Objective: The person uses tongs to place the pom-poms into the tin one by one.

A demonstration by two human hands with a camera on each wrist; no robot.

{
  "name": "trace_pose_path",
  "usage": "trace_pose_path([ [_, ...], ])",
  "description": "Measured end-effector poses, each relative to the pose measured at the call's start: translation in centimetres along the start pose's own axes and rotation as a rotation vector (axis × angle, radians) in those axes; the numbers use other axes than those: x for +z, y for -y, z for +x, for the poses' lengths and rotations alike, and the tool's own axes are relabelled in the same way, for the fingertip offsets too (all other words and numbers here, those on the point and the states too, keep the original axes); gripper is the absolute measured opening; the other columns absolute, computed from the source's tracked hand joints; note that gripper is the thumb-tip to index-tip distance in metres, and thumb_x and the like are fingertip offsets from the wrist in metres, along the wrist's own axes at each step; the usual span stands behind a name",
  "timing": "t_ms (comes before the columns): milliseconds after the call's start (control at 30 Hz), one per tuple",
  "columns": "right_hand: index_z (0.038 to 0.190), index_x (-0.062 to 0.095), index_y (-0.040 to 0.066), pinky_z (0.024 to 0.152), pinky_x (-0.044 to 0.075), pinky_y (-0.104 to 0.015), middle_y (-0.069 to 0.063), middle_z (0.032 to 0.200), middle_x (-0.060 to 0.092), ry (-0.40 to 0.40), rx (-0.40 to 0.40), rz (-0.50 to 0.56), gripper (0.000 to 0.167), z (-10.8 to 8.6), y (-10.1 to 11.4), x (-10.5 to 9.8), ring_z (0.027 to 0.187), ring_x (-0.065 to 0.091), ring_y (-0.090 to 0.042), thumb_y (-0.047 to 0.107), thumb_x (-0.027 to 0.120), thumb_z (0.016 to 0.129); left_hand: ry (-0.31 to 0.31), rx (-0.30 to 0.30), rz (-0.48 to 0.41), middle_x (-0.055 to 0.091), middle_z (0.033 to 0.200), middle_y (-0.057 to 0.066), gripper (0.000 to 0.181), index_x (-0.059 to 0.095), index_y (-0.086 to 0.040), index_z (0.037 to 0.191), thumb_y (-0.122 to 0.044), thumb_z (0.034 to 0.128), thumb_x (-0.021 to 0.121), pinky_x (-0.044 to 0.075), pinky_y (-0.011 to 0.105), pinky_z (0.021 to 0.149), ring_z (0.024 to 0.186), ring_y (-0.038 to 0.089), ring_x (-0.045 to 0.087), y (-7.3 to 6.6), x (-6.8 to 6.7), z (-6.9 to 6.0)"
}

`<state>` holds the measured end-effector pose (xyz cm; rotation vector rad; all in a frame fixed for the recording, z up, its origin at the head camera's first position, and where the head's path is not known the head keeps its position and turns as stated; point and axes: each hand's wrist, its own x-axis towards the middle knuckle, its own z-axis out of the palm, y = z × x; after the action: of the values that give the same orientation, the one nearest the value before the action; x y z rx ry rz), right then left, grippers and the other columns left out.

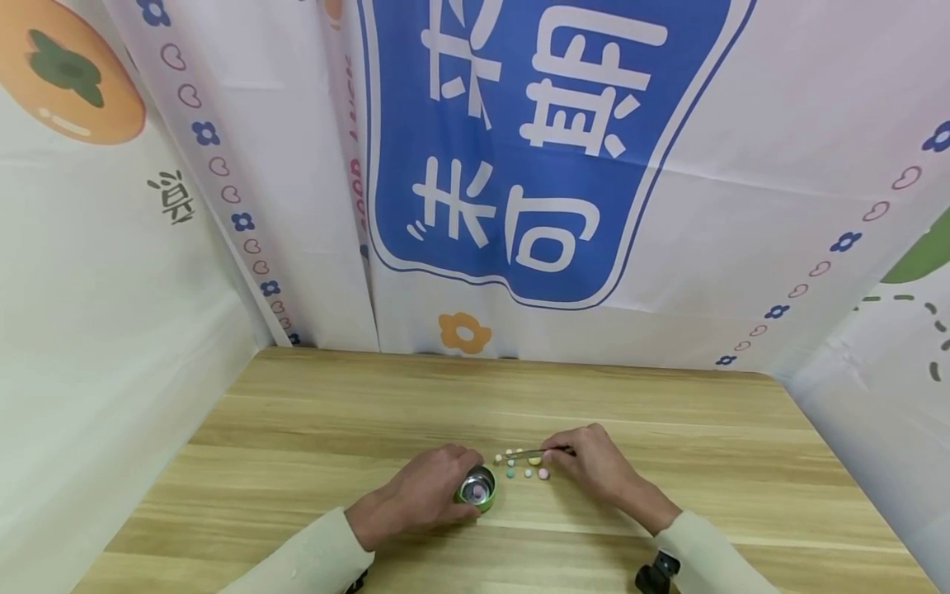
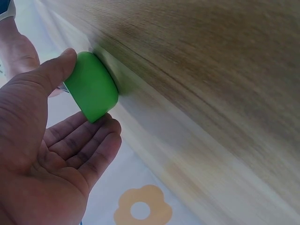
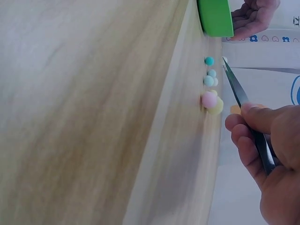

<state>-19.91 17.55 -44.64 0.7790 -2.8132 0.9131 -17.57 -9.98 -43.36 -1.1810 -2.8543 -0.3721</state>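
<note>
A small green cup [image 1: 486,502] with a metallic inside stands on the table, a pinkish ball [image 1: 478,491] in it. My left hand [image 1: 426,488] holds the cup between thumb and fingers; the left wrist view shows the cup's green side [image 2: 93,89]. In my right hand [image 1: 597,466] are dark tweezers [image 3: 241,91], pinched by thumb and fingers and pointing left. Their tips are at a small white ball [image 3: 225,59]; whether they grip it I cannot tell. Several small balls lie right of the cup, among them a teal one [image 1: 510,473], a pink one [image 1: 544,473] and a yellow one [image 1: 535,461].
The wooden table [image 1: 334,412] reaches back to a hanging printed cloth [image 1: 705,247] with a blue sign pattern. More pale cloth [image 1: 96,330] hangs at the left side and at the right.
</note>
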Motion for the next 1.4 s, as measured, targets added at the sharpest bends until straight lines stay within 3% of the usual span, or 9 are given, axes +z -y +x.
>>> trace_pose_path([
  [267,0.097,0.078,0.010,0.071,0.055,-0.019,-0.005,0.096,0.077,-0.006,0.000,0.022,0.011,-0.2,0.0,-0.5,0.089,0.072,-0.015,0.010,0.071,0.088,-0.003,-0.004,-0.004,0.069,0.097,0.001,0.051,0.064,-0.006,0.109,-0.035,0.0742,0.085,0.053,0.022,0.073,0.087,0.010,0.062,0.1,0.1,0.0],
  [533,0.096,0.078,0.009,0.067,0.055,-0.018,-0.006,0.094,0.077,-0.034,-0.050,0.049,0.010,-0.5,0.1,-1.0,0.085,0.072,-0.012,0.011,0.071,0.088,0.000,-0.007,-0.020,0.069,0.098,0.001,0.051,0.063,-0.006,0.110,-0.034,0.0745,0.085,0.053,0.022,0.074,0.088,0.010,0.063,0.1,0.1,0.1],
  [767,0.098,0.078,0.009,0.062,0.053,-0.018,-0.006,0.094,0.077,-0.021,-0.065,0.089,0.012,-0.9,0.4,-1.0,0.077,0.065,-0.001,0.012,0.073,0.087,0.006,-0.013,-0.022,0.068,0.098,0.000,0.049,0.063,-0.007,0.108,-0.034,0.0747,0.085,0.053,0.022,0.074,0.088,0.010,0.062,0.1,0.1,0.0],
  [1100,0.094,0.078,0.011,0.062,0.054,-0.018,-0.003,0.089,0.077,-0.016,-0.123,0.132,0.010,-0.9,0.7,-0.5,0.076,0.064,0.003,0.011,0.076,0.084,-0.001,-0.014,-0.013,0.068,0.097,0.001,0.050,0.063,-0.006,0.108,-0.035,0.0739,0.086,0.052,0.020,0.073,0.087,0.009,0.062,0.1,0.2,0.0],
  [1400,0.092,0.078,0.011,0.065,0.055,-0.017,-0.003,0.089,0.077,0.014,-0.123,0.141,0.008,-1.1,0.6,-0.2,0.080,0.068,-0.001,0.011,0.074,0.085,-0.011,-0.004,-0.020,0.068,0.096,0.000,0.049,0.063,-0.006,0.107,-0.034,0.0736,0.086,0.052,0.020,0.072,0.086,0.008,0.061,0.2,0.4,0.0],
])
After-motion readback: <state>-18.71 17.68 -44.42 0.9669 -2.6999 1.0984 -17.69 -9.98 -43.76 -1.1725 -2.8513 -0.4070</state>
